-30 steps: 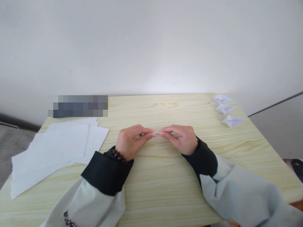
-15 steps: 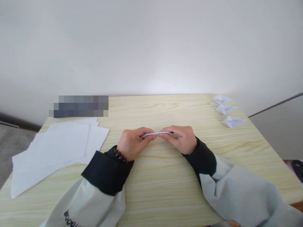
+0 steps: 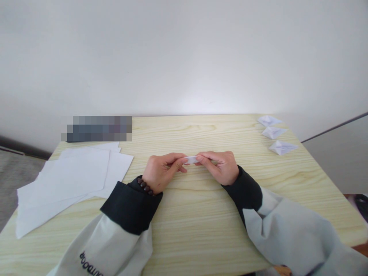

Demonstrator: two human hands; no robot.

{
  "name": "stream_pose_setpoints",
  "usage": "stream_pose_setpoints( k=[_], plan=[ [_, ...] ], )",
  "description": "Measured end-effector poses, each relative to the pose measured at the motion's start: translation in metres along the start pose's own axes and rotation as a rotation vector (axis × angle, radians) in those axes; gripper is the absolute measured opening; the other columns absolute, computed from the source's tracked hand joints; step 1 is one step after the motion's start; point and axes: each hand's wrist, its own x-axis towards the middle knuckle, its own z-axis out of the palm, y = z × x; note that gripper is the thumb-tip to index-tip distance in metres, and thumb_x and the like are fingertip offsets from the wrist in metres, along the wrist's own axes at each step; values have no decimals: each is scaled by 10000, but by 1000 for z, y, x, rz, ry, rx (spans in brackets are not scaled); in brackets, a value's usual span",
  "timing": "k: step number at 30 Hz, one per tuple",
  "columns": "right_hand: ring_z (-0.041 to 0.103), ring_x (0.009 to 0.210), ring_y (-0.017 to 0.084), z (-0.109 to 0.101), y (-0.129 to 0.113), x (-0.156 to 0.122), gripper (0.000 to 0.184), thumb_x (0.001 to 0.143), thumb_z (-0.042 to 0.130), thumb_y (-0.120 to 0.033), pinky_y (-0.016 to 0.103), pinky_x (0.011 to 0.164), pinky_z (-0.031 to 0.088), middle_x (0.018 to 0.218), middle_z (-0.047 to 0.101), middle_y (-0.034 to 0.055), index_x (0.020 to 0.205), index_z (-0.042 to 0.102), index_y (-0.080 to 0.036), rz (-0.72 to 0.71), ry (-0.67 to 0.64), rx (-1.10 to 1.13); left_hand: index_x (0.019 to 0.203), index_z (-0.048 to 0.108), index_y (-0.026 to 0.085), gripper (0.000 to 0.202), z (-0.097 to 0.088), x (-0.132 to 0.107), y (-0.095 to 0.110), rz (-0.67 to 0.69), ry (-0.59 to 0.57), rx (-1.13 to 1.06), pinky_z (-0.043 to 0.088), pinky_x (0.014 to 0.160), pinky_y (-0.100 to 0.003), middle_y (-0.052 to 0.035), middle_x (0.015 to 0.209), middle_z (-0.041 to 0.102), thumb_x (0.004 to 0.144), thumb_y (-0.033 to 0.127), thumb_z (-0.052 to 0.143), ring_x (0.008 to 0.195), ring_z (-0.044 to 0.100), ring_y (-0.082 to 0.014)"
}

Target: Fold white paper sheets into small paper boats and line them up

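My left hand (image 3: pixel 161 171) and my right hand (image 3: pixel 220 167) meet at the middle of the light wooden table (image 3: pixel 189 214). Both are closed in a pinch on a small folded piece of white paper (image 3: pixel 191 159) held between the fingertips just above the tabletop. Only a short strip of the paper shows between the two hands; the rest is hidden by the fingers. A dark bead bracelet (image 3: pixel 145 186) sits on my left wrist.
A loose stack of white paper sheets (image 3: pixel 69 180) lies on the left side of the table. Three small folded paper shapes (image 3: pixel 276 133) sit in a row near the far right corner. A white wall stands behind the table.
The folded paper showed as a longer flat strip half a second ago; now my fingertips have closed in and only a short piece shows. The hands have stayed in place.
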Motion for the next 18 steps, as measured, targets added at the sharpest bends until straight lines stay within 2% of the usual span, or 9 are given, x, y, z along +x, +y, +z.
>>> stream_pose_setpoints(
  k=[5, 11, 18],
  plan=[
    [690, 657, 111, 0, 1, 0, 150, 844, 567, -250, 166, 620, 523, 750, 734, -9, 838, 708, -198, 78, -21, 73, 877, 688, 155, 252, 0, 0, -1, -12, -51, -25, 503, 561, -192, -12, 697, 716, 793, 377, 602, 599, 648, -126],
    [688, 669, 115, 2, 2, 0, 147, 848, 560, -254, 184, 631, 529, 767, 732, -10, 852, 699, -208, 92, -46, 115, 828, 696, 162, 199, 1, -1, 1, -14, 17, 31, 489, 595, -198, 1, 689, 707, 778, 336, 614, 617, 630, -118],
    [671, 687, 118, 3, 4, 1, 104, 788, 631, -281, 186, 624, 500, 810, 732, -13, 840, 700, -224, 86, -58, 38, 830, 687, 163, 181, 1, 1, -2, 6, 9, 59, 466, 572, -188, 11, 704, 693, 744, 313, 635, 614, 603, -109]
  ],
)
